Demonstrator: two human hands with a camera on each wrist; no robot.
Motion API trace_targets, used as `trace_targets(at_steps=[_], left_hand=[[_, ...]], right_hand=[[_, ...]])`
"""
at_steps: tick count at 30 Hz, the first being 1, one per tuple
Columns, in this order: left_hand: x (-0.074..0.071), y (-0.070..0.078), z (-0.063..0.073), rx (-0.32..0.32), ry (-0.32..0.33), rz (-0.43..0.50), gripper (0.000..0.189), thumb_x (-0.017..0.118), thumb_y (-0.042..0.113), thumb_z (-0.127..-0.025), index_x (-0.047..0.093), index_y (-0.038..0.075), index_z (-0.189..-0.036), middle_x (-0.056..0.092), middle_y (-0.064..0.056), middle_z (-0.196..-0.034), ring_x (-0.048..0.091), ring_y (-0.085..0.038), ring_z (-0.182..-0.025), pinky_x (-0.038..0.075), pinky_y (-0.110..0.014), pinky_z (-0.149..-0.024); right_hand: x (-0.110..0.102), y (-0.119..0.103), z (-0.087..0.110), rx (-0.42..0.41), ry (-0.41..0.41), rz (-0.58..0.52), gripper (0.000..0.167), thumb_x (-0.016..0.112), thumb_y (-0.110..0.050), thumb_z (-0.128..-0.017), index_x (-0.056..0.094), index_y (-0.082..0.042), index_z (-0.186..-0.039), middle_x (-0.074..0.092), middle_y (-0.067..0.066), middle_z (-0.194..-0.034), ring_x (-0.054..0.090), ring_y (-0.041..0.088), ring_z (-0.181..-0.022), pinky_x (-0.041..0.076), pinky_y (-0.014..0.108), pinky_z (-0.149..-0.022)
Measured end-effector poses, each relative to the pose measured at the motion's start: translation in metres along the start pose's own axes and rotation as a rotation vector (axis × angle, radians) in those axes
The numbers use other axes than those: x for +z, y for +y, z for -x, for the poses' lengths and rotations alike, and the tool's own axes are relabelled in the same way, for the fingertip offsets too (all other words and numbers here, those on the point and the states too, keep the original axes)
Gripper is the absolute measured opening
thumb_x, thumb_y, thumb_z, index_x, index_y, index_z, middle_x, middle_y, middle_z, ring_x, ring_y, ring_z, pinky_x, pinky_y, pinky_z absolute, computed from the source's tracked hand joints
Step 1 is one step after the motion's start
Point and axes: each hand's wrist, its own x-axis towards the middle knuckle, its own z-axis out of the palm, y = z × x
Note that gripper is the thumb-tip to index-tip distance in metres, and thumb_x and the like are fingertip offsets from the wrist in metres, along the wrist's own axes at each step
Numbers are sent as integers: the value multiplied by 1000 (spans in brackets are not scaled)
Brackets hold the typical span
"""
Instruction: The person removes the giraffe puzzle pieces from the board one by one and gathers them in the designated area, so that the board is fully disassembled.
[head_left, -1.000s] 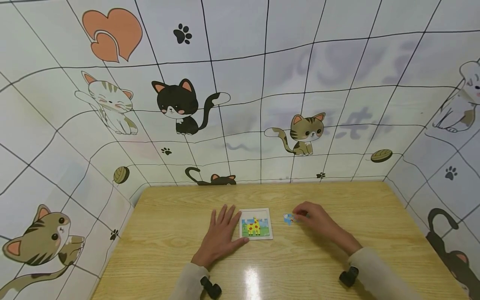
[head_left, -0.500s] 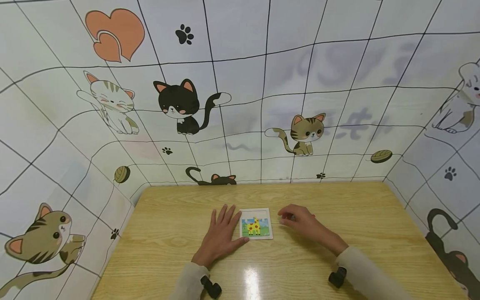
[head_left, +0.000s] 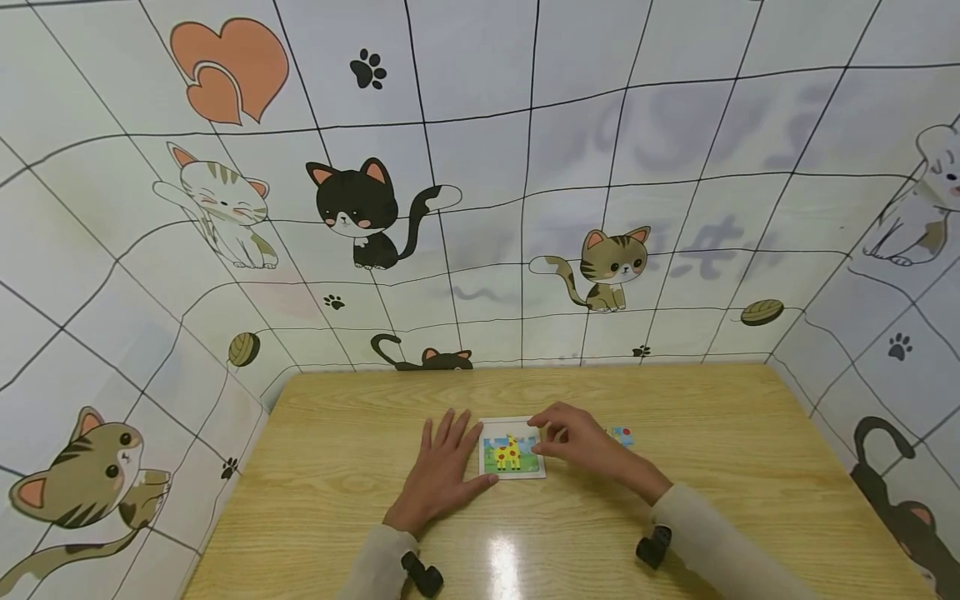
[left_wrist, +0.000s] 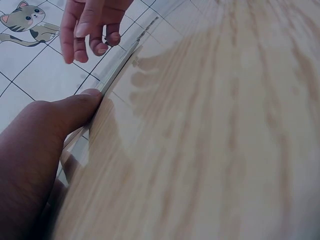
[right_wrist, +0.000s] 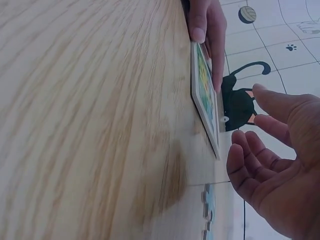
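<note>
The right hand (head_left: pixel 579 440) has come leftward to the right edge of the white square puzzle frame (head_left: pixel 506 426), uncovering small blue-and-red jigsaw pieces (head_left: pixel 622 436) on the pale wood-grain table (head_left: pixel 360 433). Its thumb and bent fingers stand apart, with no piece visible between them. A yellow giraffe picture (head_left: pixel 507 454) fills the frame's lower part (the top strip looks bare). The left hand (head_left: pixel 444 468) lies spread alongside, thumb at a corner. The right forearm perhaps hides further pieces.
</note>
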Motion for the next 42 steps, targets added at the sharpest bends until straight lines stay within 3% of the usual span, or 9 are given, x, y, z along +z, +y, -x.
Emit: trace_targets(at_steps=[14, 23, 42], left_hand=[[-1, 0, 1, 12, 14, 18, 97, 47, 82, -102, 37, 17, -174, 25, -14, -182, 12, -40, -170, 1, -70, -132], [1, -1, 1, 18, 23, 10, 96, 46, 82, -103, 38, 17, -174, 25, -13, -182, 13, -39, -170, 1, -70, -132], [0, -2, 1, 21, 20, 7, 96, 47, 82, -103, 38, 18, -174, 24, -13, -182, 12, -39, -170, 2, -69, -132]], right_hand=[[19, 0, -17, 54, -68, -22, 41, 82, -19, -102, 74, 2, -137, 74, 12, -110, 67, 12, -95, 59, 29, -83], [29, -1, -24, 64, -83, 2, 38, 82, -16, -102, 75, 5, -133, 71, 1, -102, 60, 7, -85, 54, 28, -75], [40, -7, -34, 44, -112, 115, 34, 84, -13, -99, 77, 4, -127, 72, 9, -103, 60, 6, -85, 54, 27, -75]])
